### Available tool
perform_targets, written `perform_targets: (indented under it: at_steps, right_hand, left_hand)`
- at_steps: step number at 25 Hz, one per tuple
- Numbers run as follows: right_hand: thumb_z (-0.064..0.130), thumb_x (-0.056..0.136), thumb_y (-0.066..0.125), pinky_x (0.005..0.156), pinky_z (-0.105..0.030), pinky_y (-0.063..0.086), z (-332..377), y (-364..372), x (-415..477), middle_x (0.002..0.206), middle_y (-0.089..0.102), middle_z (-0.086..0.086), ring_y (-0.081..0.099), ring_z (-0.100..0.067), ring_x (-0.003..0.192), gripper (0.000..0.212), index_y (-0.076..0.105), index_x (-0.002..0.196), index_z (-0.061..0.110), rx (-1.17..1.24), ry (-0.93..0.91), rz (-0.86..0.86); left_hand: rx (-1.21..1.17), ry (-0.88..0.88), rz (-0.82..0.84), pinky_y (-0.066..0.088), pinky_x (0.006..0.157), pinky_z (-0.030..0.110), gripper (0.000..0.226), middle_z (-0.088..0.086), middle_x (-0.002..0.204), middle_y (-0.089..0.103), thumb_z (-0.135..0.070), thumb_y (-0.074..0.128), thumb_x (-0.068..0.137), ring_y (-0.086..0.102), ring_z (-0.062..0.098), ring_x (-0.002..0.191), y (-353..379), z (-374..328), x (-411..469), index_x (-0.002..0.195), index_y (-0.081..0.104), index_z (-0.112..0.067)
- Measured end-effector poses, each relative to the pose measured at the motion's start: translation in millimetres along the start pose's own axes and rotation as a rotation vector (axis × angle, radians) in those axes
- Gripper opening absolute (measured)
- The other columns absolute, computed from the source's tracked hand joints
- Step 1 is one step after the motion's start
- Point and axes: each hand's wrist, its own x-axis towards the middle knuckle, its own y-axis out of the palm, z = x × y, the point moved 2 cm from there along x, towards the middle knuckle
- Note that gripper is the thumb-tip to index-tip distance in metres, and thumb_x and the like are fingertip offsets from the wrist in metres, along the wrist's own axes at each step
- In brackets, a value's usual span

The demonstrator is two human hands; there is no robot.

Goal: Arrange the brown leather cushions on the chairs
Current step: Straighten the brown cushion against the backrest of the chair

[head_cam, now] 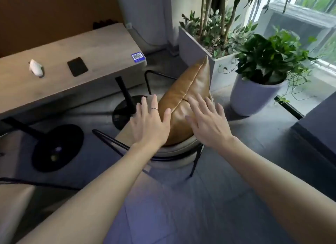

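A brown leather cushion [189,92] stands on edge on a beige chair [179,149] with black metal legs, its top corner pointing toward the planters. My left hand [151,121] hovers flat at the cushion's left side, fingers spread, a ring on one finger. My right hand [207,120] rests with spread fingers on the cushion's right face. Neither hand grips anything. The cushion's lower part is hidden behind my hands.
A grey table [60,65] with a phone [77,66], a white object [36,67] and a QR sticker [138,57] stands at left, on black pedestal bases [56,147]. A rectangular planter [196,45] and a round white plant pot [254,96] crowd the right. Another beige seat [12,207] is at bottom left.
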Motion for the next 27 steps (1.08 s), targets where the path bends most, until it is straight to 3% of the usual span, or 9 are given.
perform_targets:
  at_steps: [6, 10, 12, 14, 17, 19, 21, 24, 27]
  right_hand:
    - [0.054, 0.103, 0.024, 0.116, -0.057, 0.027, -19.8, 69.0, 15.6, 0.169, 0.015, 0.000, 0.025, -0.033, 0.150, 0.057, 0.012, 0.157, 0.042, 0.276, 0.241, 0.116]
    - [0.035, 0.107, 0.031, 0.112, -0.040, 0.034, -25.6, 80.7, 18.9, 0.165, 0.028, 0.008, 0.039, -0.026, 0.142, 0.045, 0.034, 0.151, 0.046, 0.606, 0.279, -0.027]
    - [0.014, 0.100, 0.037, 0.104, -0.035, 0.038, -31.7, 80.5, 22.1, 0.152, 0.047, 0.006, 0.049, -0.024, 0.131, 0.047, 0.049, 0.141, 0.034, 0.655, 0.343, -0.103]
    - [0.003, 0.082, 0.040, 0.102, -0.042, 0.042, -41.8, 79.4, 26.5, 0.136, 0.058, -0.001, 0.055, -0.029, 0.119, 0.052, 0.054, 0.127, 0.026, 0.727, 0.538, -0.101]
    - [0.009, 0.082, 0.049, 0.108, -0.053, 0.037, -57.6, 87.4, 23.3, 0.146, 0.045, -0.009, 0.047, -0.035, 0.129, 0.059, 0.042, 0.140, 0.020, 0.641, 0.850, 0.040]
    - [0.017, 0.086, 0.059, 0.094, -0.050, 0.050, -58.0, 102.7, 13.2, 0.143, 0.049, -0.012, 0.056, -0.034, 0.117, 0.066, 0.032, 0.147, 0.017, 0.939, 1.021, 0.131]
    - [0.026, 0.080, 0.067, 0.079, -0.045, 0.058, -51.0, 115.3, -1.0, 0.129, 0.061, -0.011, 0.064, -0.031, 0.100, 0.063, 0.043, 0.138, 0.019, 1.188, 1.106, 0.159]
    - [0.028, 0.071, 0.070, 0.070, -0.045, 0.061, -47.2, 120.3, -6.2, 0.111, 0.071, -0.011, 0.070, -0.032, 0.093, 0.043, 0.058, 0.111, 0.023, 1.182, 1.106, 0.113]
    - [0.021, 0.077, 0.071, 0.059, -0.038, 0.058, -42.7, 123.1, -12.4, 0.102, 0.072, -0.011, 0.071, -0.031, 0.085, 0.029, 0.061, 0.104, 0.020, 1.209, 1.105, 0.091]
  left_hand:
    - [-0.530, -0.471, 0.017, 0.023, 0.120, 0.059, 0.067, 0.007, 0.164, 0.035, -0.060, 0.033, 0.101, 0.034, 0.033, 0.147, 62.9, 22.8, 24.5, 0.158, 0.028, -0.026]
    - [-0.707, -0.622, -0.095, 0.027, 0.117, 0.059, 0.071, 0.001, 0.157, 0.044, -0.065, 0.043, 0.095, 0.044, 0.033, 0.139, 79.8, 27.2, 21.4, 0.157, 0.026, -0.035]
    - [-0.677, -0.748, -0.123, 0.022, 0.119, 0.061, 0.089, 0.003, 0.159, 0.042, -0.077, 0.048, 0.083, 0.038, 0.038, 0.143, 82.9, 30.6, 16.1, 0.157, 0.021, -0.036]
    - [-0.717, -0.911, -0.120, 0.023, 0.119, 0.062, 0.109, 0.008, 0.164, 0.030, -0.083, 0.059, 0.072, 0.024, 0.041, 0.150, 88.2, 33.0, 6.6, 0.159, 0.015, -0.034]
    - [-0.981, -1.106, -0.128, 0.024, 0.118, 0.065, 0.138, 0.008, 0.170, 0.009, -0.085, 0.073, 0.051, 0.016, 0.037, 0.154, 93.4, 30.2, -7.7, 0.160, 0.006, -0.034]
    - [-1.133, -1.178, -0.121, 0.027, 0.117, 0.065, 0.151, 0.001, 0.169, 0.009, -0.086, 0.078, 0.038, 0.020, 0.035, 0.152, 95.2, 29.7, -9.8, 0.159, 0.002, -0.038]
    - [-1.258, -1.206, -0.091, 0.032, 0.115, 0.065, 0.155, 0.001, 0.166, 0.015, -0.084, 0.082, 0.033, 0.029, 0.035, 0.147, 93.4, 31.0, -9.9, 0.158, 0.003, -0.039]
    - [-1.280, -1.156, -0.139, 0.037, 0.115, 0.055, 0.132, 0.005, 0.162, 0.022, -0.066, 0.089, 0.057, 0.034, 0.034, 0.143, 90.8, 37.4, -13.8, 0.159, 0.012, -0.032]
    - [-1.272, -1.118, -0.169, 0.040, 0.113, 0.052, 0.128, 0.008, 0.160, 0.029, -0.058, 0.092, 0.060, 0.038, 0.034, 0.142, 89.3, 46.4, -14.5, 0.159, 0.017, -0.028]
